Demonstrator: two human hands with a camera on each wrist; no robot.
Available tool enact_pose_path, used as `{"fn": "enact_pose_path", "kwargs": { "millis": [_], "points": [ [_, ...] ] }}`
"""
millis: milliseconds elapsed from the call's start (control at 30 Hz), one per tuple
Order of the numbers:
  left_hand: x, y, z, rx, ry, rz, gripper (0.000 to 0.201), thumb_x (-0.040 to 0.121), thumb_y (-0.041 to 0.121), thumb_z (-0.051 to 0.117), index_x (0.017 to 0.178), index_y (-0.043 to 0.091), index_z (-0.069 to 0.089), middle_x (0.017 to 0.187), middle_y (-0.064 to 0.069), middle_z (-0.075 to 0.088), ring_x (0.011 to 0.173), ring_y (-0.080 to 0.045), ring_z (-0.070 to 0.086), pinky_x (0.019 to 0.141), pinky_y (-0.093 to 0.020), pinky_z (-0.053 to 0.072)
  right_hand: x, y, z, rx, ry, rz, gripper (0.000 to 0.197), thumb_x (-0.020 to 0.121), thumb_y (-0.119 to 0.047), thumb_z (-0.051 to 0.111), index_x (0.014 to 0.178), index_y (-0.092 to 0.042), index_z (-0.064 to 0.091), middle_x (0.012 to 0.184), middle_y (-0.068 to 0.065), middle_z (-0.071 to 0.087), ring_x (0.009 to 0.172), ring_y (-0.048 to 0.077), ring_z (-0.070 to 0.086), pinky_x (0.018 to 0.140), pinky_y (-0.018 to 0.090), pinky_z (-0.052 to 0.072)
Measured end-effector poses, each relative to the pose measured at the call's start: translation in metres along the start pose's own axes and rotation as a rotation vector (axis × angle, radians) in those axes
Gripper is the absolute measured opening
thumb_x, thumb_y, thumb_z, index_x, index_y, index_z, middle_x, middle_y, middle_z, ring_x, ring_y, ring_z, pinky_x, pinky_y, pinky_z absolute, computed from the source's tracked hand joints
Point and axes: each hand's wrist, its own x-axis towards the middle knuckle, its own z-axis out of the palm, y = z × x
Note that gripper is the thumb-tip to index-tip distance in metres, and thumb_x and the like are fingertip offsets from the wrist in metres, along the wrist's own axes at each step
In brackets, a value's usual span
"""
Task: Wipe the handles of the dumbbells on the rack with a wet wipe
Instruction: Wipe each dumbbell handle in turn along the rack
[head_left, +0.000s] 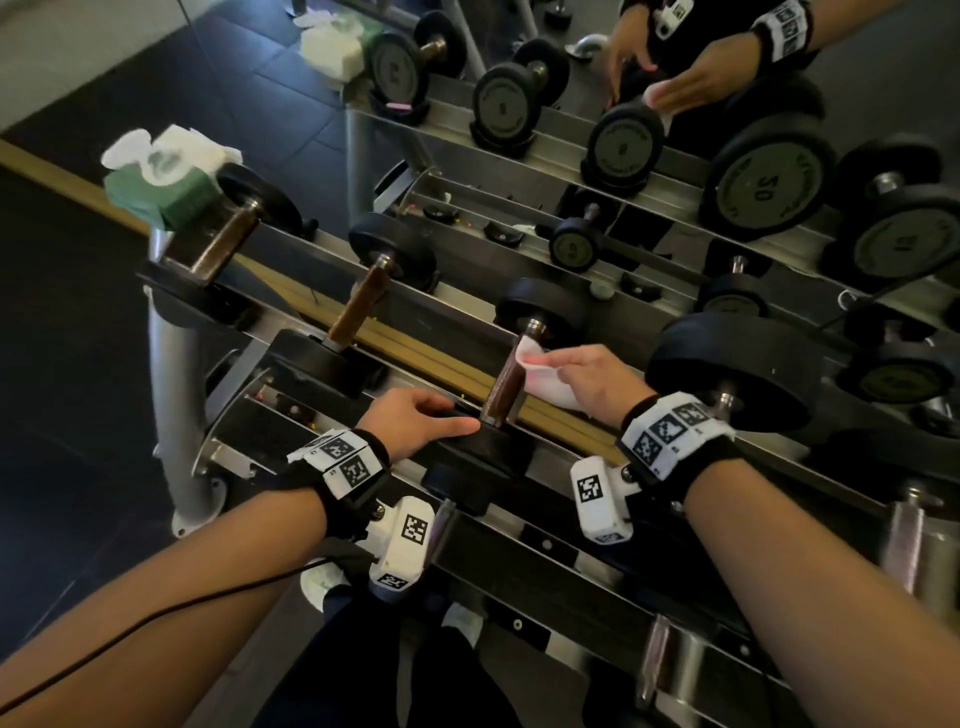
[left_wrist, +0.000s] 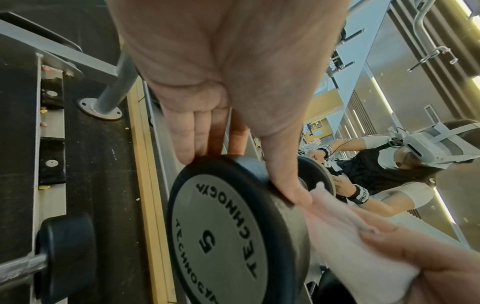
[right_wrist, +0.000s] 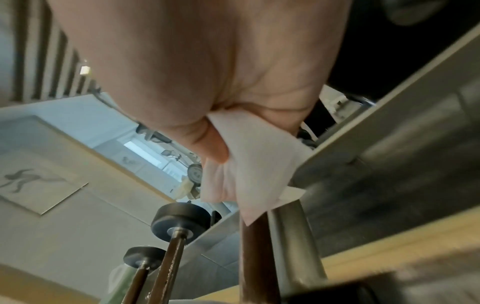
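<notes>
On the rack's top tier lies a small dumbbell with a brown handle (head_left: 505, 384) (right_wrist: 255, 257) and black heads. Its near head (head_left: 485, 449) (left_wrist: 215, 232) is marked 5. My left hand (head_left: 444, 415) (left_wrist: 241, 179) grips that near head, fingers on one side of the rim and thumb on the other. My right hand (head_left: 563, 366) (right_wrist: 221, 156) holds a white wet wipe (head_left: 540, 376) (left_wrist: 350, 246) (right_wrist: 249, 170). It presses the wipe against the far part of the handle, just below the far head (head_left: 543, 312).
Two more brown-handled dumbbells (head_left: 358, 306) (head_left: 223, 244) lie to the left, with a green wipe pack (head_left: 161, 187) at the rack's far left end. A bigger dumbbell (head_left: 737, 374) sits close on the right. A mirror (head_left: 571, 156) stands behind, and lower-tier dumbbells (head_left: 660, 660) lie near my legs.
</notes>
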Motion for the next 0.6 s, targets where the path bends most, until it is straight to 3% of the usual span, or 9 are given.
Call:
{"fn": "enact_pose_path", "kwargs": {
  "millis": [100, 167, 233, 300, 400, 533, 600],
  "points": [
    [-0.001, 0.0, 0.001, 0.006, 0.02, -0.004, 0.031, 0.068, 0.059, 0.08, 0.09, 0.046, 0.062, 0.095, 0.018, 0.067, 0.09, 0.004, 0.061, 0.069, -0.015, 0.042, 0.013, -0.013, -0.007, -0.091, 0.026, -0.045, 0.026, 0.098, -0.025, 0.057, 0.12, -0.028, 0.07, 0.12, 0.0, 0.066, 0.114, 0.017, 0.059, 0.105, 0.029, 0.038],
    [-0.001, 0.0, 0.002, -0.001, 0.027, -0.007, 0.034, 0.068, 0.06, 0.08, 0.092, 0.046, 0.061, 0.095, 0.019, 0.064, 0.089, 0.005, 0.059, 0.067, -0.014, 0.04, 0.024, -0.015, -0.008, -0.216, 0.051, -0.055, 0.026, 0.099, -0.03, 0.056, 0.121, -0.031, 0.069, 0.125, 0.001, 0.064, 0.119, 0.02, 0.057, 0.107, 0.029, 0.037],
    [-0.001, -0.001, 0.003, -0.003, 0.042, -0.007, 0.038, 0.067, 0.06, 0.08, 0.096, 0.045, 0.061, 0.094, 0.022, 0.061, 0.088, 0.006, 0.056, 0.066, -0.012, 0.037, 0.033, -0.015, -0.004, -0.414, 0.041, -0.091, 0.033, 0.102, -0.023, 0.049, 0.131, -0.028, 0.063, 0.133, 0.006, 0.06, 0.124, 0.025, 0.054, 0.101, 0.028, 0.037],
    [-0.001, -0.003, 0.004, -0.015, 0.054, 0.001, 0.045, 0.068, 0.06, 0.079, 0.106, 0.041, 0.063, 0.094, 0.022, 0.06, 0.091, 0.006, 0.056, 0.066, -0.013, 0.037, 0.039, -0.01, 0.004, -0.598, -0.026, -0.173, 0.046, 0.101, -0.008, 0.039, 0.145, -0.019, 0.047, 0.148, 0.009, 0.047, 0.137, 0.03, 0.042, 0.11, 0.034, 0.031],
    [-0.002, -0.004, 0.006, -0.008, 0.071, 0.008, 0.056, 0.068, 0.062, 0.077, 0.116, 0.035, 0.064, 0.095, 0.022, 0.059, 0.088, 0.006, 0.055, 0.066, -0.014, 0.038, 0.044, 0.004, 0.019, -0.704, -0.119, -0.28, 0.055, 0.1, -0.002, 0.036, 0.154, -0.008, 0.025, 0.161, 0.011, 0.022, 0.15, 0.029, 0.018, 0.12, 0.034, 0.013],
    [-0.002, -0.005, 0.006, 0.002, 0.074, 0.022, 0.061, 0.069, 0.063, 0.076, 0.119, 0.032, 0.064, 0.097, 0.022, 0.057, 0.088, 0.007, 0.054, 0.068, -0.015, 0.039, 0.048, 0.014, 0.019, -0.829, -0.191, -0.379, 0.06, 0.096, -0.003, 0.044, 0.149, -0.012, 0.017, 0.151, 0.009, 0.025, 0.147, 0.026, 0.017, 0.12, 0.039, 0.023],
    [-0.002, -0.006, 0.006, -0.006, 0.078, 0.017, 0.063, 0.068, 0.063, 0.076, 0.12, 0.031, 0.064, 0.1, 0.02, 0.059, 0.091, 0.005, 0.054, 0.07, -0.016, 0.04, 0.048, 0.012, 0.014, -0.855, -0.25, -0.368, 0.062, 0.097, -0.003, 0.043, 0.151, -0.013, 0.013, 0.155, 0.008, 0.021, 0.149, 0.026, 0.01, 0.122, 0.043, 0.02]
  ]
}}
